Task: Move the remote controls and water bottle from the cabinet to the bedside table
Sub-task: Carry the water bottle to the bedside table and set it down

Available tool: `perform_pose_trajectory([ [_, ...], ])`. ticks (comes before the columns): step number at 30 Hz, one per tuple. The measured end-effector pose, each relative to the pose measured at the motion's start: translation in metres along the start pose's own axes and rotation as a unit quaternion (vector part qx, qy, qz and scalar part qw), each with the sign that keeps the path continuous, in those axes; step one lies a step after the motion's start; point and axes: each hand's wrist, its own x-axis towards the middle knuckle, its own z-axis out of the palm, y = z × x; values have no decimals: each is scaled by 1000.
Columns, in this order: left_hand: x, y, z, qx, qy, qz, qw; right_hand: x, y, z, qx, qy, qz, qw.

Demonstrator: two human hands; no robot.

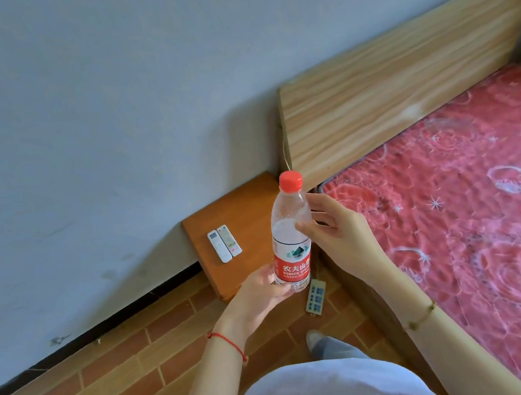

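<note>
A clear water bottle [288, 227] with a red cap and red label stands upright in the air in front of me. My left hand [258, 291] grips its lower part at the label. My right hand [334, 229] touches the bottle's upper part with thumb and fingertips, the fingers spread. Two white remote controls [225, 247] lie side by side on the orange bedside table [247, 206], behind the bottle and to its left.
A bed with a pink patterned mattress [470, 209] and a light wooden headboard [405, 77] fills the right. A power strip [314, 295] lies on the brick-pattern floor beside the table. A grey wall stands behind. My foot [315, 340] is near the bed frame.
</note>
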Motion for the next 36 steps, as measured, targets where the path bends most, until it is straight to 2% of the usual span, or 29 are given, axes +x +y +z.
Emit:
perform_pose_trajectory([
  [6,74,27,-19,-101,32,-24,994,100,20,0,-3,-39,-6,999],
  [9,110,33,-33,-147,82,-47,985,148,35,14,-6,-50,-4,999],
  [12,142,34,-49,-119,107,-84,984,189,54,38,-3,-62,-1,998],
  [13,155,29,-55,-101,120,-82,984,201,63,47,-8,-66,-5,998],
  [17,206,10,-82,-164,224,-128,952,245,104,92,-14,-77,5,997],
  [20,246,-6,-98,-158,211,-142,954,272,140,125,-21,-82,9,996],
  [26,313,-61,-123,-128,239,-134,953,312,216,182,-21,-91,8,996],
  [36,380,-126,-146,-77,259,-132,954,343,311,245,11,-94,13,995],
])
